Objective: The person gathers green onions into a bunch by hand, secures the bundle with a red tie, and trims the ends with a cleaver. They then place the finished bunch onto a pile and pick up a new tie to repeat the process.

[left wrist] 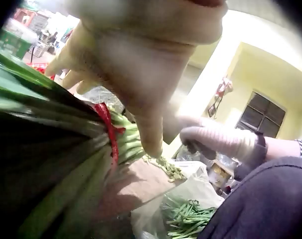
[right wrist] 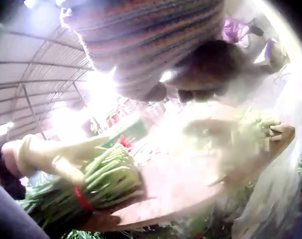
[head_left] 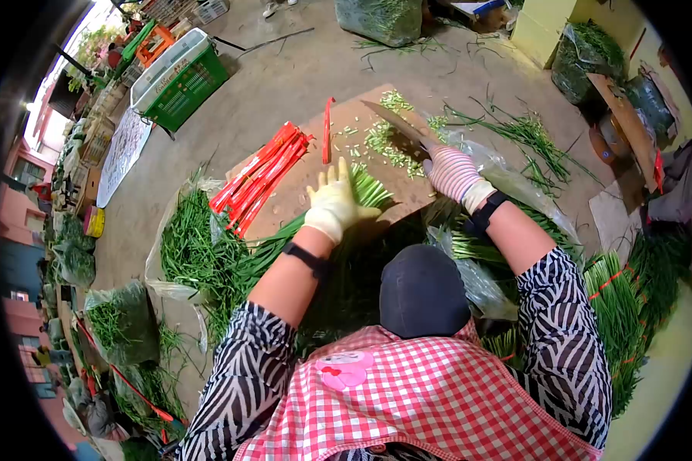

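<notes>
My left hand, in a pale yellow glove, lies with spread fingers over a bundle of green chive-like stalks. A red tie circles that bundle near its pale cut ends, as the left wrist view shows. The bundle rests on a brown board, its leaves trailing off to the left. In a striped glove, my right hand grips the handle of a broad-bladed knife, whose blade points forward and left over the board. Chopped pale stalk ends are scattered beneath and around the blade.
Red strips are piled on the board's left side, with a single strip farther forward. Loose greens heap at the left. Plastic sheeting and tied bundles are on the right. A green crate stands at the back left.
</notes>
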`<state>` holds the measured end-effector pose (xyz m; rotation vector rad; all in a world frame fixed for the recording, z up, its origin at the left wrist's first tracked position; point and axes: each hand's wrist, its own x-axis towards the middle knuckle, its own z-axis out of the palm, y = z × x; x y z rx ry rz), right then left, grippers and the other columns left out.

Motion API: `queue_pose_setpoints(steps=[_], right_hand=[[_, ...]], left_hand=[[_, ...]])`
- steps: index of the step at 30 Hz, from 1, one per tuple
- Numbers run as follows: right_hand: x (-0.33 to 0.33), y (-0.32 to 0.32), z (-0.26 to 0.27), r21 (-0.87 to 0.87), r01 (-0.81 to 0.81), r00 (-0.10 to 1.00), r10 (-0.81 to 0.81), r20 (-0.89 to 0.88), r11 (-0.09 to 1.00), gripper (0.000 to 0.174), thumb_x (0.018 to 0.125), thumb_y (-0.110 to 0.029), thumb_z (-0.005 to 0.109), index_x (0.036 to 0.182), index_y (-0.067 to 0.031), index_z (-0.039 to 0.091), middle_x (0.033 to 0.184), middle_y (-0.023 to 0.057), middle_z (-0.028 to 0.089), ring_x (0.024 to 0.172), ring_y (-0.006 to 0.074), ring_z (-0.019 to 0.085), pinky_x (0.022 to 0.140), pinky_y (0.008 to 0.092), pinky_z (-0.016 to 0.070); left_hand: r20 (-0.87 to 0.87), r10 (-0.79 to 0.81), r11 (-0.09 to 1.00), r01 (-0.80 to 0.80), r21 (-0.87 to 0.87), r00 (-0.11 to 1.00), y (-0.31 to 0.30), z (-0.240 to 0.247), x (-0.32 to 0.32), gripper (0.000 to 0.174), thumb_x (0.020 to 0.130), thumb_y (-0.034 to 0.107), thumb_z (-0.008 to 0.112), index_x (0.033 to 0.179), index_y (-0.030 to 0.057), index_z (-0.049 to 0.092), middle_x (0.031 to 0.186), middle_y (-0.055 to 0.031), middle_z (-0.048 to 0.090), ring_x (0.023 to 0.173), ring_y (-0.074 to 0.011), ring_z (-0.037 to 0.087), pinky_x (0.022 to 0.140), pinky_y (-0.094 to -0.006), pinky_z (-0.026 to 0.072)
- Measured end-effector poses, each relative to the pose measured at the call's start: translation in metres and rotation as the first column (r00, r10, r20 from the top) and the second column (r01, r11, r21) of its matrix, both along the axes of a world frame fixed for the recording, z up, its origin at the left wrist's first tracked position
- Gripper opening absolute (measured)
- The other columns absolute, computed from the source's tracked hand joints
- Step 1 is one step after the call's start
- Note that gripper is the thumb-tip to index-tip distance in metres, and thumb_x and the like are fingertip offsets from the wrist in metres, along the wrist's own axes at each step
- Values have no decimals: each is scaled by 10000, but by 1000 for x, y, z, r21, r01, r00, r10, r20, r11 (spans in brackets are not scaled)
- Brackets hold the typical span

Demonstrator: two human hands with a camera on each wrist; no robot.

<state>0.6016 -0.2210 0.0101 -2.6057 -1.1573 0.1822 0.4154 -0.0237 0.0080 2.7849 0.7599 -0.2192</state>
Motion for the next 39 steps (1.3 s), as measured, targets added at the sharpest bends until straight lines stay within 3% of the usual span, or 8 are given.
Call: queue_pose_setpoints(steps=[10,17,21,24,29,33,35,39], right_hand=[[-9,-6,-49,-171,-249,929,285,236,953,519,873,-214,687,1366,-61,629,1036,230,729,904,409,707,826,502,574],[-74,29,27,366,-256,781,414,-467,895,477,927,-410,741,1237,-48,728,1050,187,769,990,326,731,950,409,547],[-127,42,85,550,8,547,457,-702,835,292,929,-269,771,1029,4,744,840,56,717,786,140,649,780,311,545],[-162,46,113,536,-73,671,439,-598,841,301,939,-292,767,977,5,735,780,56,698,743,130,648,719,299,535],[-188,34,166,488,-185,933,309,-186,853,310,940,-324,772,921,-20,715,744,76,675,679,141,635,652,313,516],[-161,-1,240,879,-33,947,296,-124,475,266,971,-270,714,959,-5,714,728,45,626,700,127,585,688,295,482],[-133,-10,241,785,-96,900,390,-194,612,229,959,-238,685,887,-21,678,718,3,599,688,71,556,659,265,462],[-118,-7,195,242,-227,961,177,211,943,342,950,-347,660,931,-8,705,836,204,711,815,371,700,761,448,542]], left_hand=[[81,-19,979,35,-202,997,27,-12,-35,1265,643,404,938,1622,-13,253,1384,-292,598,1286,-419,597,1094,-414,480],[602,125,819,260,-511,788,40,35,-88,1196,680,188,934,1613,-50,225,1485,-219,552,1402,-299,527,1178,-373,417],[708,156,843,281,-458,689,24,75,-131,1183,684,204,925,1626,-1,239,1549,-219,482,1438,-291,487,1190,-382,402],[731,29,979,127,-158,682,15,85,-169,1194,703,239,925,1638,14,218,1568,-212,466,1451,-299,473,1202,-389,383],[803,286,801,329,-500,523,6,100,-212,1134,735,136,908,1641,50,231,1550,-134,494,1408,-235,506,1184,-383,404],[739,462,586,457,-669,490,28,96,-258,1011,761,101,873,1603,60,314,1460,-77,559,1331,-207,554,1137,-385,448],[716,499,542,469,-697,488,39,90,-270,962,773,117,864,1584,68,350,1431,-70,583,1311,-205,566,1119,-384,461],[732,534,406,631,-661,423,50,87,-278,912,774,200,890,1545,71,419,1418,-52,601,1264,-195,597,1115,-388,460]])
